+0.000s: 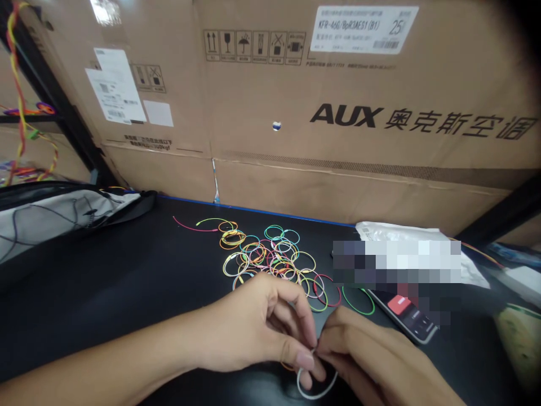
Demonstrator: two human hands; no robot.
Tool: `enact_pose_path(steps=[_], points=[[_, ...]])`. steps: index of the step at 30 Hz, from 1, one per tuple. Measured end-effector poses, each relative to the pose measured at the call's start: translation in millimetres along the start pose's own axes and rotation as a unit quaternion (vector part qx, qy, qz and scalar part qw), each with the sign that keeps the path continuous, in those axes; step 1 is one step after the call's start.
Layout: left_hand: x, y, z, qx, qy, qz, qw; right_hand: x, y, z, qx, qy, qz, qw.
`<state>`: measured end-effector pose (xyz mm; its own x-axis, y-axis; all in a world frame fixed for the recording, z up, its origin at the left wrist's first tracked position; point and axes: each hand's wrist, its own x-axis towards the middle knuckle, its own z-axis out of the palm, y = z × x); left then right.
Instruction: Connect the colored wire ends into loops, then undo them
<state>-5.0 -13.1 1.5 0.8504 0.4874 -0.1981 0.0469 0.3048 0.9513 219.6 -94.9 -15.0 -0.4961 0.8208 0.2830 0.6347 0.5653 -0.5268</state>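
A large cardboard AUX air-conditioner carton (pixel 338 101) stands behind the blue-edged black workbench (pixel 105 304), beside a black metal shelf upright (pixel 54 96).

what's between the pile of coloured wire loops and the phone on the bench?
Head view: one green wire loop lies on the black bench top, between the pile of coloured wire loops and the phone.

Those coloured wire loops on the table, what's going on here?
A person is pinching the top of a white wire loop between the left hand and the right hand, over a black tabletop. A loose pile of coloured wire loops lies ahead of the hands, and a smartphone lies to their right. A large AUX cardboard box stands behind the table.
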Motion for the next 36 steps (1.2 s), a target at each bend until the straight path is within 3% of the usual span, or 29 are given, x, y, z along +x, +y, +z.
enact_pose_path(steps=[5, 7, 10, 12, 15, 19, 23, 28, 31, 36], points=[[-1, 5, 1.0, -0.031, -0.044, 0.019, 0.998, 7, -6, -3, 0.096, 0.049, 0.008, 0.994], [-1, 5, 2.1, 0.002, -0.020, 0.015, 1.000, 9, -8, 1, 0.174, 0.044, 0.085, 0.980], [-2, 3, 3.5, 0.089, 0.027, -0.013, 0.996, 11, -9, 7, 0.282, -0.012, 0.217, 0.935], [-1, 1, 3.3, 0.137, 0.042, -0.017, 0.990, 11, -9, 9, 0.316, -0.029, 0.255, 0.913], [2, -2, -0.2, 0.123, 0.037, -0.006, 0.992, 10, -9, 8, 0.332, -0.019, 0.258, 0.907], [4, -1, -7.5, 0.014, -0.018, -0.002, 1.000, 13, -9, 3, 0.396, 0.003, 0.274, 0.876], [3, 1, -7.9, -0.023, -0.062, 0.008, 0.998, 16, -12, 0, 0.427, 0.050, 0.275, 0.860], [1, -3, 1.0, 0.033, 0.004, 0.000, 0.999, 17, -17, 0, 0.439, 0.020, 0.299, 0.847], [0, -4, 0.9, 0.036, 0.003, -0.017, 0.999, 16, -17, 0, 0.439, 0.020, 0.299, 0.847], [1, 3, -8.3, -0.002, -0.050, -0.012, 0.999, 13, -12, 0, 0.414, -0.011, 0.274, 0.868]])
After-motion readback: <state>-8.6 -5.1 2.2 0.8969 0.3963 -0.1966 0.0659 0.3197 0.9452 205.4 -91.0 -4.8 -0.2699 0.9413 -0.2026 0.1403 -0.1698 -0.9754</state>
